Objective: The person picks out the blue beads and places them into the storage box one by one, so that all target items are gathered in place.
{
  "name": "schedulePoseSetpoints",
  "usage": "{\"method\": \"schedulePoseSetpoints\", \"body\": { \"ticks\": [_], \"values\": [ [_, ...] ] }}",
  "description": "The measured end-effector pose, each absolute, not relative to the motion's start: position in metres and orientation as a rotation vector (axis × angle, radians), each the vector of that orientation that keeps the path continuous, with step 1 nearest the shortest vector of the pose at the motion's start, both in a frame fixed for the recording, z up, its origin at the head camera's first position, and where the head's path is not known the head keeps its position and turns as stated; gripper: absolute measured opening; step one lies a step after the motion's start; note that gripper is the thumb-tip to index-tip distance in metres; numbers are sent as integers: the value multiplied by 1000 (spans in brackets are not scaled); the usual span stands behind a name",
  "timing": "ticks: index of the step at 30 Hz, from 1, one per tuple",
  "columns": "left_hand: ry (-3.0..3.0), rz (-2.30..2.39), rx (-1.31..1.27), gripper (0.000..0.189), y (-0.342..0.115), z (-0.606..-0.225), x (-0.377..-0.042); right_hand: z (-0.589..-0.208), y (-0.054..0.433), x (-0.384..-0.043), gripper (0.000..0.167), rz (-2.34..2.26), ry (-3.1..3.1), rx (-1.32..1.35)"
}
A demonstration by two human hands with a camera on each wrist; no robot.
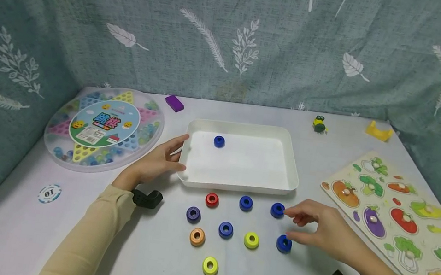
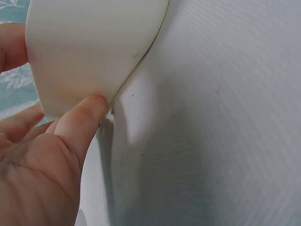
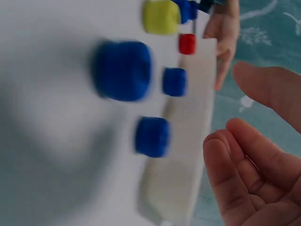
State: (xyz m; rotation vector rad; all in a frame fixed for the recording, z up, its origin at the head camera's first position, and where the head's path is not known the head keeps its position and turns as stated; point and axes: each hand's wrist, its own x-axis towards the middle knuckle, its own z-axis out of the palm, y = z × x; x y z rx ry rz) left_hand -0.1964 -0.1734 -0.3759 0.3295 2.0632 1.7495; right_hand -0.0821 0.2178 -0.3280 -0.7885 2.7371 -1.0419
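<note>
My left hand [image 1: 154, 161] holds the left end of a shallow white tray [image 1: 239, 188], thumb at the front corner and fingers toward the back. The left wrist view shows that thumb [image 2: 82, 120] pressing the tray wall. One blue ring [image 1: 215, 144] lies inside the tray. My right hand [image 1: 325, 230] hovers at the right of the loose rings, thumb and fingertips apart with nothing between them. Closest to it are a blue ring [image 1: 273, 213] by the fingertips and another blue ring [image 1: 279, 246] by the thumb. In the right wrist view the blue rings [image 3: 124, 70] look blurred.
Before the tray lie more rings: red [image 1: 208, 203], blue, purple [image 1: 189, 218], orange [image 1: 192, 240] and yellow [image 1: 205, 271]. A round Chinese checkers set [image 1: 144, 146] is left, near a poker chip [image 1: 49, 193]. A vegetable puzzle board [image 1: 386, 210] lies right; small toys sit behind.
</note>
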Motion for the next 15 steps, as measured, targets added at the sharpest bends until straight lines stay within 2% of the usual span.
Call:
{"method": "schedulePoseSetpoints", "body": {
  "ticks": [8,15],
  "values": [
    [2074,1747,324,89,-174,-375,-196,-358,222,-70,36,-1138,2649,-855],
    [2056,1754,332,88,-172,-374,-195,-367,220,-69,34,-1113,2614,-820]
  ]
}}
